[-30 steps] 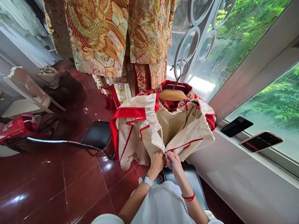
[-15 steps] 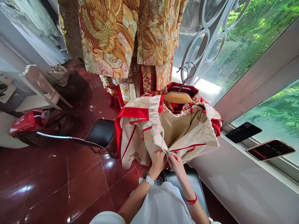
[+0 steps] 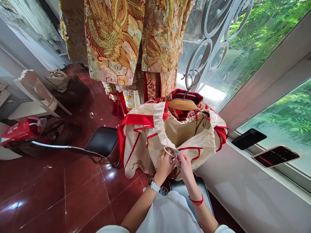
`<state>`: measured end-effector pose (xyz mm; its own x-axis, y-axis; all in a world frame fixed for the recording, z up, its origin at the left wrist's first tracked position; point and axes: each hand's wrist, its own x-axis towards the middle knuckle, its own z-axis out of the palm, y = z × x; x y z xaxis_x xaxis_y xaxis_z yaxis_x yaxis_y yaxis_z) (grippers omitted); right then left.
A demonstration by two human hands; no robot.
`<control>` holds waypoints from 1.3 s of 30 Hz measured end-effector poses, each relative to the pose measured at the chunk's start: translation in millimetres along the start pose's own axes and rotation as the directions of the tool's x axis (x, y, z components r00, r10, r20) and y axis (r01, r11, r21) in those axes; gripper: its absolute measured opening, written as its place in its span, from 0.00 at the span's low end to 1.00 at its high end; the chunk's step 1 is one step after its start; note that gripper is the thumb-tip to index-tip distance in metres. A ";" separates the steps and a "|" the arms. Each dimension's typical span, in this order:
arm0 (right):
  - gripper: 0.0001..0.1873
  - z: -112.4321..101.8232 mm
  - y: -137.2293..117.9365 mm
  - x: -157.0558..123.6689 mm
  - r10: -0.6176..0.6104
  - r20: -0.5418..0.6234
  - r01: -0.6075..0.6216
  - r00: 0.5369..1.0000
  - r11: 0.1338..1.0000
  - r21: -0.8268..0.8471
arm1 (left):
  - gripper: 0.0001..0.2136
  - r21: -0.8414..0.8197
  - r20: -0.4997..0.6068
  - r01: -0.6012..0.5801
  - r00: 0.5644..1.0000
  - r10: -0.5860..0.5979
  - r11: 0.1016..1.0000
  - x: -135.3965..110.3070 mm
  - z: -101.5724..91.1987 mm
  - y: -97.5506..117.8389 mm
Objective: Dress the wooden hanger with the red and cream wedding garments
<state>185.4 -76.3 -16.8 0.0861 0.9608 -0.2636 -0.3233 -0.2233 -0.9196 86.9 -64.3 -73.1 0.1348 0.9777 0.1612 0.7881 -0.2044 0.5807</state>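
A cream garment (image 3: 160, 121) with red trim and a gathered waistband spreads in front of me, its waist gaping. It hangs by a wooden hanger (image 3: 183, 104), over a red patterned garment (image 3: 176, 94). At the front of the waistband, a thin pale cord (image 3: 167, 150) makes a small loop. My left hand (image 3: 164, 165), wearing a watch, is closed on the cord. Close beside it my right hand (image 3: 185, 165) pinches the cord between thumb and fingertips; the exact grip is partly hidden by the fingers.
Gold embroidered garments (image 3: 111, 42) hang above. A black-seated chair (image 3: 103, 139) stands left, and another black seat (image 3: 198, 191) is below my hands. Two phones, one dark (image 3: 249, 138) and one showing a timer (image 3: 276, 156), rest on the windowsill at right. A metal scroll grille (image 3: 207, 47) fronts the window.
The cord, straighter before, now bows into a loop above my left hand. Both hands have shifted slightly, staying close together at the waistband. The whole view has moved a little.
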 end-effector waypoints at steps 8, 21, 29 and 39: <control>0.17 24.4 -30.7 5.1 -0.090 -0.124 0.097 0.988 0.994 0.054 | 0.15 -0.047 -0.003 -0.114 0.993 0.114 0.992 20.4 1.3 9.2; 0.13 42.7 -44.1 23.0 -0.184 -0.198 0.198 0.963 0.979 0.053 | 0.14 -0.042 -0.094 -0.030 0.995 0.026 0.999 8.6 1.3 -3.2; 0.13 66.0 -76.8 22.8 -0.214 -0.226 0.246 0.950 0.961 0.125 | 0.14 -0.114 -0.164 -0.046 0.986 0.027 0.992 21.8 -0.9 10.3; 0.20 -41.3 -152.2 -3.9 -0.592 -0.077 0.478 0.802 0.714 -0.512 | 0.12 -0.210 -0.639 -0.164 0.769 -0.008 0.964 31.6 -139.0 2.8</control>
<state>273.2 -52.8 112.1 0.3330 0.8903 0.3105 0.2923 0.2156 -0.9317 9.9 -40.7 44.6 -0.2863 0.7227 0.6291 0.6115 -0.3676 0.7006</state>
